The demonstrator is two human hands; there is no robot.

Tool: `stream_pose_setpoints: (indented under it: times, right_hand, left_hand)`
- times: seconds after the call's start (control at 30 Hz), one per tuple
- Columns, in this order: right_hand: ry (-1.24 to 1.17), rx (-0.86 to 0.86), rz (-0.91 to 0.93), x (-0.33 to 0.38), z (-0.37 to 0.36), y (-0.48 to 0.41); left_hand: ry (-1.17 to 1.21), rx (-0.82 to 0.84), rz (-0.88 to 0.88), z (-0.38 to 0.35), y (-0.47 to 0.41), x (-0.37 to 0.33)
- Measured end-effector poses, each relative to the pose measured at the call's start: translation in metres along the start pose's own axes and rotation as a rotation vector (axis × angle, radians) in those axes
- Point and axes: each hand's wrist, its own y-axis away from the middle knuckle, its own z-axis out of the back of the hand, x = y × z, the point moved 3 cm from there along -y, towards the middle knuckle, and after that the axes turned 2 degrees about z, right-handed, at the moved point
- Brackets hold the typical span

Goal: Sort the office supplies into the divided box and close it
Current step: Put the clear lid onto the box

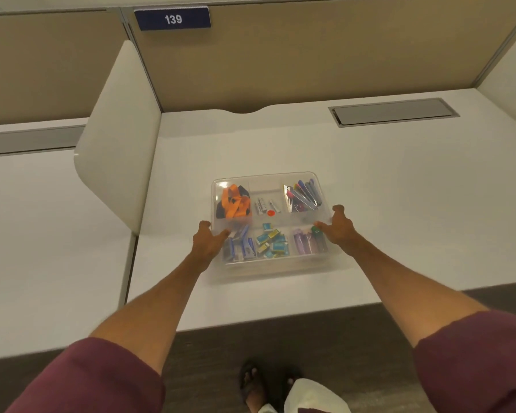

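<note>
A clear divided box (268, 265) sits on the white desk with a clear lid (265, 181) lying over it. Through the lid I see orange lanyards (234, 204) at the back left, small silver items and a red dot (270, 213) in the back middle, pens and cutters (303, 195) at the back right, staplers (239, 248) at the front left, small staple packs (273, 242) in the front middle, and purple items (307, 242) at the front right. My left hand (207, 242) rests on the lid's left edge. My right hand (335, 225) holds the lid's right edge.
The white desk (399, 204) ends in a front edge close to me. A white divider panel (119, 138) stands to the left. A grey cable hatch (393, 111) is at the back right. A beige partition with sign 139 (172, 18) rises behind. A white bag (313, 396) lies by my foot.
</note>
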Motion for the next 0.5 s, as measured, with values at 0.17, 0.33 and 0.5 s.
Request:
stream_pose_setpoints:
  times: [0.17,0.33,0.5]
  right_hand:
    - [-0.261,-0.023,-0.104,-0.024,-0.008,0.009]
    - [-0.373,-0.057,-0.110,-0.037,-0.011,0.018]
    - [-0.516,-0.019,-0.087,-0.047,-0.019,0.028]
  left_hand:
    - [0.164,0.008,0.099,0.002,0.009,0.021]
    - [0.369,0.012,0.136,-0.004,0.021,0.034]
    - [0.486,0.001,0.107,-0.013,0.035,0.043]
